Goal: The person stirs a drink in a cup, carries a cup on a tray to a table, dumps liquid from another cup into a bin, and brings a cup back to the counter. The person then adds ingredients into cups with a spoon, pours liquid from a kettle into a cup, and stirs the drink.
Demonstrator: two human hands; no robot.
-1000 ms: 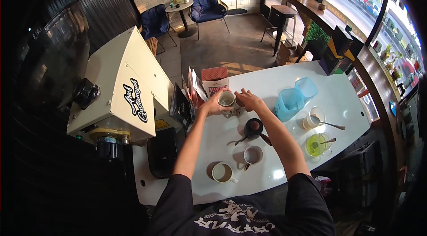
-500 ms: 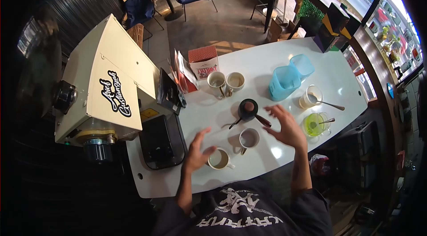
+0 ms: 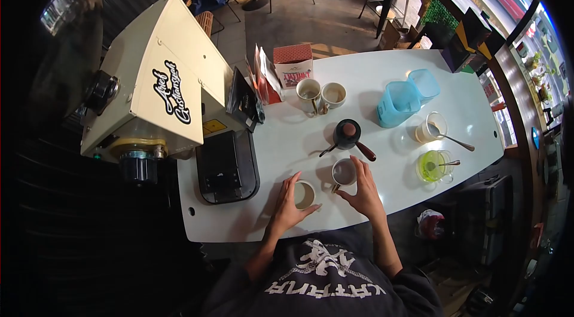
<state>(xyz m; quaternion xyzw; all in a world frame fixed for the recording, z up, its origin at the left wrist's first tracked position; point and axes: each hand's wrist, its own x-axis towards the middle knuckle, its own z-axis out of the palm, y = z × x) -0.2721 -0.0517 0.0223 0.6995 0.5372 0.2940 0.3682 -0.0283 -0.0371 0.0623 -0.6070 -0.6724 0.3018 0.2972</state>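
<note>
My left hand point(image 3: 289, 208) curves around the left side of a light cup point(image 3: 304, 195) near the table's front edge, thumb and fingers on its sides. Just to the right, my right hand point(image 3: 363, 195) wraps the right side of a second cup point(image 3: 344, 172). Behind them stands a dark round pot with a brown knob point(image 3: 347, 133) and a wooden handle. Two more cups, one at the left point(image 3: 308, 90) and one at the right point(image 3: 333, 95), stand side by side in front of a red and white box point(image 3: 293, 66).
A cream machine point(image 3: 161, 78) and a black tray-like base point(image 3: 226, 167) are at the left. On the right of the white table point(image 3: 382, 167) stand blue containers point(image 3: 397, 103), a cup with a spoon point(image 3: 430, 128) and a glass of green liquid point(image 3: 430, 166).
Both hands have let go of the two cups by the box and come back toward my body. They now close around the two front cups.
</note>
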